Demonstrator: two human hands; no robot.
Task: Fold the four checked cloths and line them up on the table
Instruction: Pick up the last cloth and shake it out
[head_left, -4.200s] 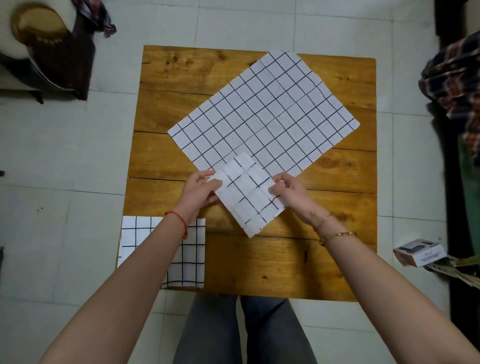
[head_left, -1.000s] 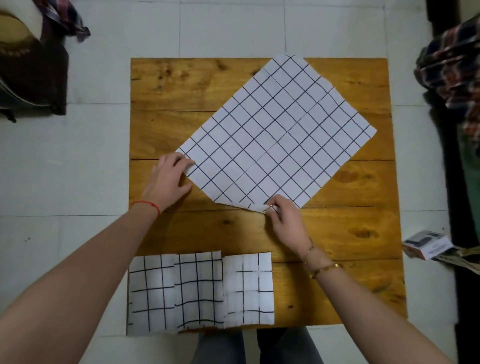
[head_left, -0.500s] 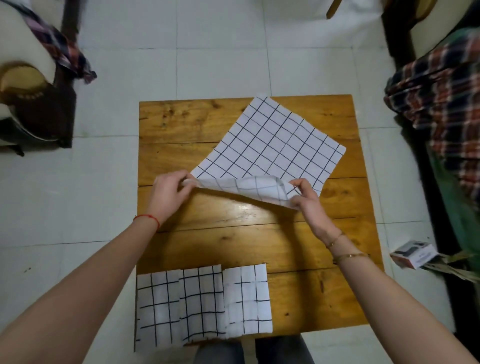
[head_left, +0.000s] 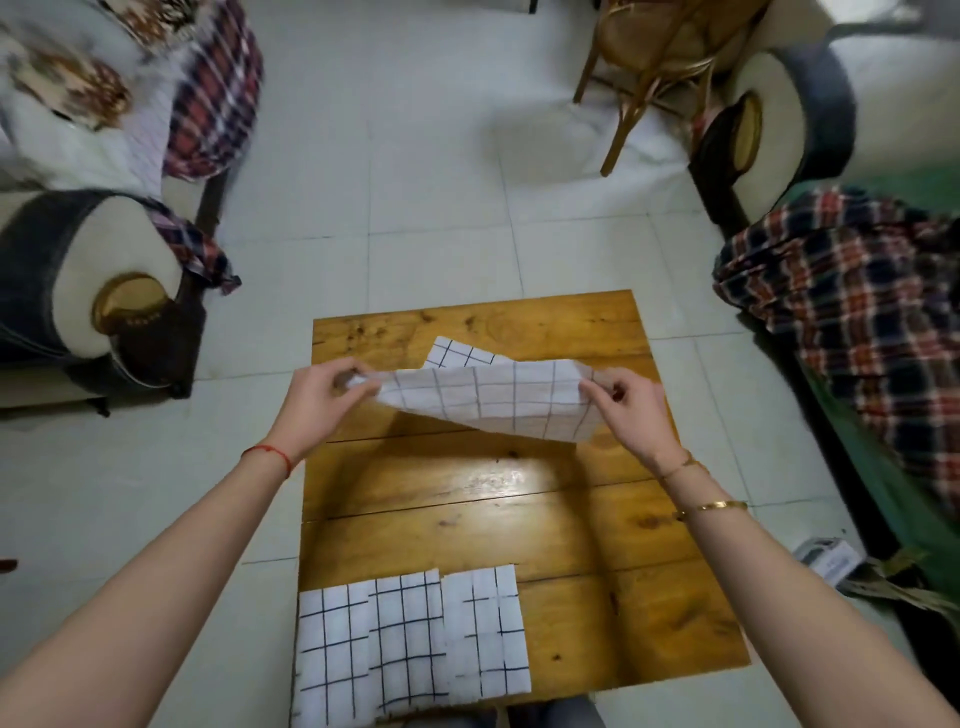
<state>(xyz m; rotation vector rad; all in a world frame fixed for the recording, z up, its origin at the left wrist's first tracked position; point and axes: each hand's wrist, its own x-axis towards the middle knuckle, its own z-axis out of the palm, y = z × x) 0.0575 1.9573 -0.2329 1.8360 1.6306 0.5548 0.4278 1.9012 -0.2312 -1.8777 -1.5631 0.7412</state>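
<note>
The floor (head_left: 431, 218) was pale tile, and on it stood the table (head_left: 597, 519), a square of wooden planks seen from above. Sofas flanked it: a sofa arm (head_left: 78, 280) at the left, and at the right a seat with a plaid blanket (head_left: 857, 301) draped over it. A wooden chair (head_left: 654, 62) stood at the far side of the room.

The fourth cloth (head_left: 498, 400), white with dark grid lines, was held above the far half of the table, its near part lifted and doubled over towards the far edge, while a far corner of it lay flat on the wood. The left hand (head_left: 317, 400) pinched the cloth's left corner between thumb and fingers; the right hand (head_left: 623, 410) pinched the right corner in the same way. Both hands were raised clear of the tabletop.

Three folded cloths (head_left: 410, 644) lay in a row along the table's near edge at the left, side by side and touching, the leftmost one hanging a little past the table's corner.

A small box (head_left: 831, 558) lay on the floor just right of the table. A red string (head_left: 270, 454) circled the left wrist, and a gold bangle (head_left: 717, 505) the right.
</note>
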